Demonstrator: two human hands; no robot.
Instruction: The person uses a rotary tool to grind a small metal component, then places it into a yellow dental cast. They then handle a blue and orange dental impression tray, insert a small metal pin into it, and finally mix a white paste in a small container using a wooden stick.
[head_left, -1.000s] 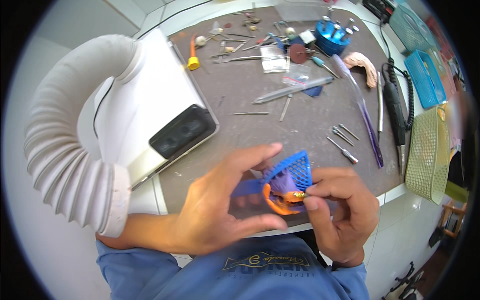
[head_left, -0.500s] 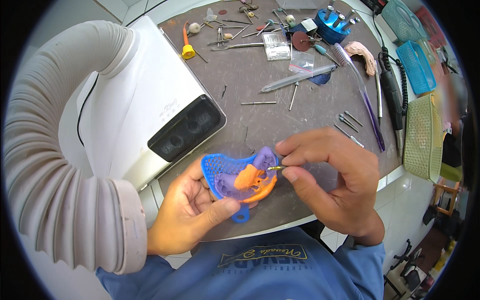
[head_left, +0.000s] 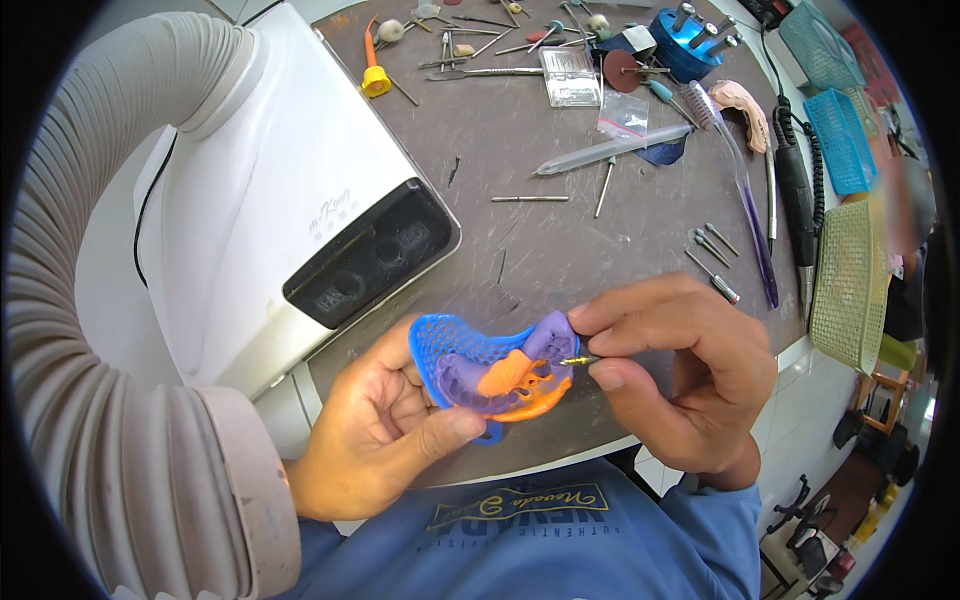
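Note:
My left hand (head_left: 380, 425) is closed around a blue perforated dental impression tray (head_left: 450, 335), thumb over its near edge and fingers underneath. Purple impression material (head_left: 462, 375) with tooth-shaped hollows fills the tray, and an orange patch (head_left: 508, 374) with small openings lies over its middle and near side. Between thumb and index finger, my right hand (head_left: 690, 360) pinches a small gold-coloured metal pin (head_left: 575, 361), probably an implant analog. The pin's tip points left over the right end of the impression; whether it touches the material I cannot tell.
A white box-shaped machine (head_left: 270, 190) with a thick ribbed hose (head_left: 80, 300) stands at my left. Burs and hand tools lie across the far bench (head_left: 420, 150), near a blue bur holder (head_left: 688, 50). A black handpiece (head_left: 793, 185) and plastic baskets (head_left: 845, 285) line the right side.
The head view has shifted slightly. Both hands keep their hold, and the pin stays by the right end of the impression. The tray's handle is now more covered by my left thumb.

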